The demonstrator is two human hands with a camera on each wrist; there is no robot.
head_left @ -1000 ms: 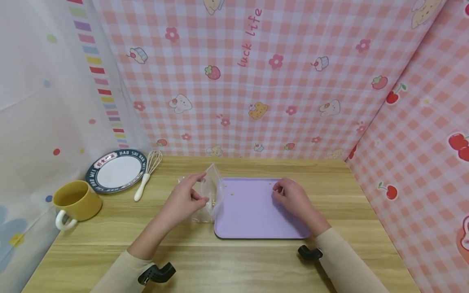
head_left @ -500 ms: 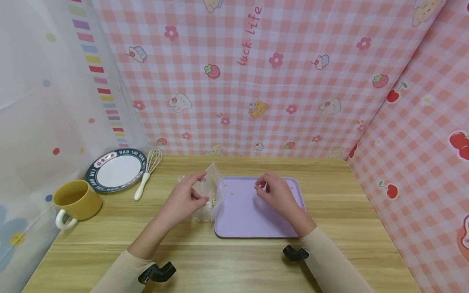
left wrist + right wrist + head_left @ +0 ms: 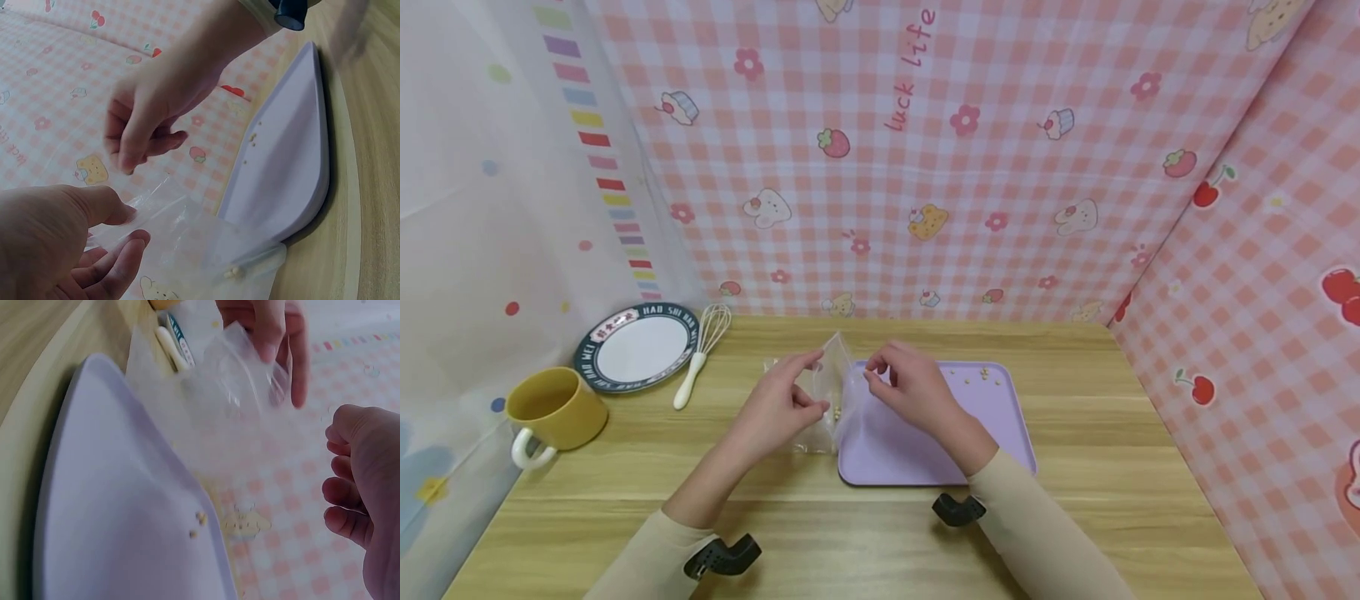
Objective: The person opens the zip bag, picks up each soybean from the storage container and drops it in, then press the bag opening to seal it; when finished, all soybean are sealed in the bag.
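Note:
A clear plastic zip bag (image 3: 829,387) with several small yellow beans (image 3: 234,273) at its bottom stands by the tray's left end. My left hand (image 3: 782,404) holds it by its upper edge, thumb and fingers pinching the film in the left wrist view. Beside the bag's mouth, my right hand (image 3: 913,387) hovers over the tray's left part, thumb and forefinger pinched together on what looks like one tiny bean, mostly covered by the fingertips. The lilac tray (image 3: 940,458) carries several loose beans (image 3: 985,373) near its far right corner.
At the left are a yellow mug (image 3: 559,410) with a white handle, a dark-rimmed plate (image 3: 643,348) and a whisk (image 3: 696,367). Patterned cloth walls (image 3: 925,167) rise behind and beside the wooden table (image 3: 1112,467).
My right hand has swept left across the tray, from its right part to the bag's mouth, uncovering the beans at the far right. The left hand and bag stay in place.

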